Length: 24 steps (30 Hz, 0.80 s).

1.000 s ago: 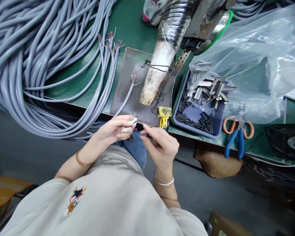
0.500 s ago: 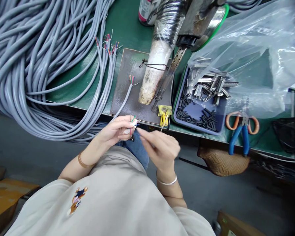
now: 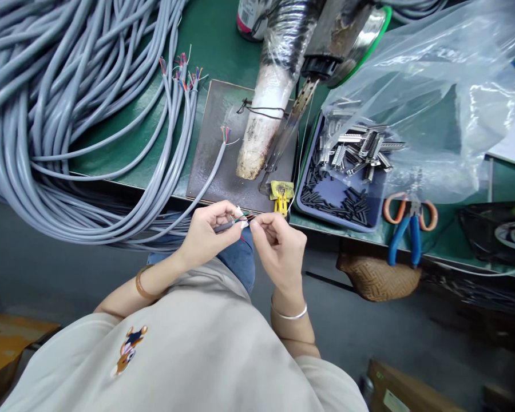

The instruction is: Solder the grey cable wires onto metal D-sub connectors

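Observation:
My left hand pinches a grey cable just behind its stripped end, in front of the table's edge. Thin coloured wires fan out from it between my two hands. The fingertips of my right hand are pressed together at these wires; what exactly they grip is too small to make out. Just beyond my hands lies a dark square plate. Another cable end with bared coloured wires rests on it. A yellow clip stands at the plate's front right corner, beside a soldering iron.
Many grey cables are heaped at the left. A blue tray holds metal connectors and short black tubes. To its right are blue-handled pliers, orange-handled scissors and a plastic bag. A wrapped tube hangs over the plate.
My right hand has turned and its fingertips have come to the wires beside my left hand. The cable in my left hand now points to the right. The whole view has shifted slightly.

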Tool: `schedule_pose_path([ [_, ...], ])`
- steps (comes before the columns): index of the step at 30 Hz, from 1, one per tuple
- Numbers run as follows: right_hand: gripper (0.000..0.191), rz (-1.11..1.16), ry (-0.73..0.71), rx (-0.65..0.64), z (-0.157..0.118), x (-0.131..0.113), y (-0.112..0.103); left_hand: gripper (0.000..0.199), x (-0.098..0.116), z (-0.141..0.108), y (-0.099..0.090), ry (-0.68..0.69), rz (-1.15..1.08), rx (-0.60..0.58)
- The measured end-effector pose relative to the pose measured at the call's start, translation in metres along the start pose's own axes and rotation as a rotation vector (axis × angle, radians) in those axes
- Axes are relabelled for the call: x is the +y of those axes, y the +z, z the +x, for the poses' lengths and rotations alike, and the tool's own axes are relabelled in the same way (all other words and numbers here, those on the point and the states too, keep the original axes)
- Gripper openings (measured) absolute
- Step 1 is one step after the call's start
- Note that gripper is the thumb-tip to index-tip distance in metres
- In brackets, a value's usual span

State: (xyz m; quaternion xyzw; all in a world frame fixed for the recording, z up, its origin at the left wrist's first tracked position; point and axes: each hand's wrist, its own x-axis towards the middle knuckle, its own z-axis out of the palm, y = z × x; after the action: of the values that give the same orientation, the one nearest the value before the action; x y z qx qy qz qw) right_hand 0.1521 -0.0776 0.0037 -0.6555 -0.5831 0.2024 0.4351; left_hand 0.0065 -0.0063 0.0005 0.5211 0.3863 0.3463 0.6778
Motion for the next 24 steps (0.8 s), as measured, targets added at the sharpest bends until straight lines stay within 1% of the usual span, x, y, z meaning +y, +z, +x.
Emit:
schedule_pose_path([
  [2, 0.022, 0.156, 0.148, -0.056, -0.001, -0.001, -0.001, 0.017, -0.002, -0.002, 0.002, 0.036, 0.059, -0.006],
  [3, 0.024, 0.211, 0.188, -0.053, 0.0, -0.001, -0.003, 0.017, -0.003, -0.003, 0.002, 0.04, 0.065, -0.009],
  [4, 0.026, 0.244, 0.21, -0.016, 0.0, -0.001, -0.004, 0.017, -0.002, -0.002, 0.002, 0.03, 0.052, -0.014],
  [5, 0.027, 0.257, 0.217, 0.055, 0.0, 0.0, -0.006, 0.019, -0.002, -0.001, 0.001, 0.003, 0.024, -0.022],
  [6, 0.028, 0.254, 0.209, 0.149, 0.0, 0.001, -0.007, 0.021, -0.001, 0.0, -0.001, -0.038, -0.016, -0.034],
  [8, 0.029, 0.249, 0.148, 0.33, -0.001, 0.002, -0.01, 0.027, 0.002, 0.003, -0.005, -0.137, -0.109, -0.071],
  [9, 0.028, 0.261, 0.101, 0.388, -0.002, 0.002, -0.011, 0.03, 0.003, 0.005, -0.007, -0.178, -0.147, -0.09],
  [10, 0.026, 0.278, 0.05, 0.425, -0.004, 0.002, -0.011, 0.033, 0.003, 0.006, -0.008, -0.207, -0.176, -0.105],
  [12, 0.023, 0.293, -0.019, 0.458, -0.007, 0.002, -0.011, 0.037, 0.004, 0.008, -0.01, -0.224, -0.21, -0.112],
  [14, 0.02, 0.221, -0.022, 0.448, -0.009, 0.001, -0.011, 0.038, 0.004, 0.007, -0.01, -0.216, -0.219, -0.11],
  [15, 0.02, 0.155, -0.014, 0.415, -0.01, 0.0, -0.01, 0.038, 0.005, 0.007, -0.009, -0.211, -0.219, -0.108],
  [17, 0.023, 0.012, -0.027, 0.306, -0.01, 0.0, -0.01, 0.039, 0.007, 0.006, -0.008, -0.21, -0.212, -0.11],
  [20, 0.026, -0.148, -0.139, 0.158, -0.007, 0.001, -0.008, 0.041, 0.009, 0.005, -0.006, -0.213, -0.206, -0.124],
  [22, 0.025, -0.209, -0.194, 0.126, -0.005, 0.001, -0.006, 0.042, 0.009, 0.005, -0.005, -0.203, -0.218, -0.115],
  [24, 0.022, -0.236, -0.214, 0.128, -0.003, 0.002, -0.003, 0.04, 0.008, 0.006, -0.005, -0.182, -0.23, -0.079],
])
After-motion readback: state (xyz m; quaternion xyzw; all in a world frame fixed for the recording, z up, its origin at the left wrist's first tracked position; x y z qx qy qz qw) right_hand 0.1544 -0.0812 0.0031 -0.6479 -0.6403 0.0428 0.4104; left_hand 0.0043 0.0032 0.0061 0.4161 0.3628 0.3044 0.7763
